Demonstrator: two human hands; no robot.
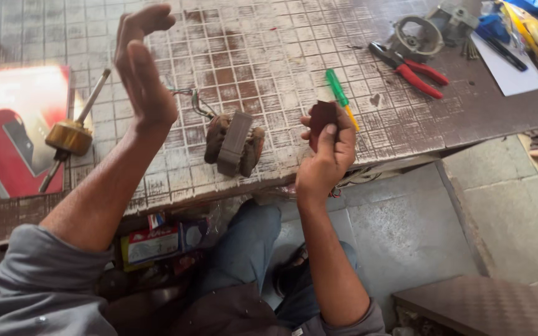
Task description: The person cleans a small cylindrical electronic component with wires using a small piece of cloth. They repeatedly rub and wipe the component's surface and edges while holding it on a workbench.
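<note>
Dark-red pad (323, 118), small and flat, sits pinched between thumb and fingers of the right hand (326, 155), held up just over the near edge of the tiled bench (263, 56), while the left hand (141, 68) hangs raised in the air, fingers spread and holding nothing. Between the two hands a wound motor stator (234, 144) lies on the bench, a brass-coloured rotor on its shaft (70, 138) rests well off to the left beside a red box (7, 137), and a green-handled screwdriver (340, 96) and red pliers (412, 70) lie beyond the right hand.
</note>
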